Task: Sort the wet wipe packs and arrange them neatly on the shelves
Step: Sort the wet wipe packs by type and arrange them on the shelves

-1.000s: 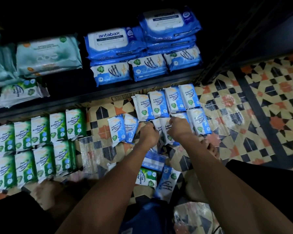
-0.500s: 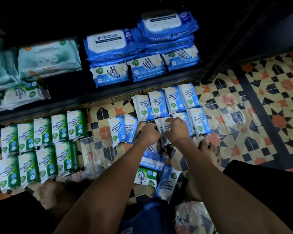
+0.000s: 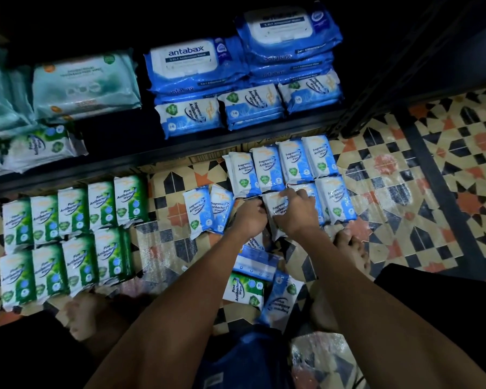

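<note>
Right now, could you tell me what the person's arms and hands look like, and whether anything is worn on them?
Both forearms are bare as far as the view shows them: no sleeves, gloves, watch or bracelet are visible. The left hand and the right hand show no rings that I can make out, though the light is dim. Dark clothing shows only at the bottom edge of the view.

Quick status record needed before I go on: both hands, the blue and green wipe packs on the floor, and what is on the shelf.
left hand: fingers curled at the left edge of a small blue-and-white fragrance-free wipe pack on the floor
right hand: grip over the same pack's top
blue floor packs: row of four near the shelf, more beside the hands
green pine wipe packs: two rows on the patterned tile floor, left
stray green pack: between the arms
black shelf: holds large blue antabax packs
</note>
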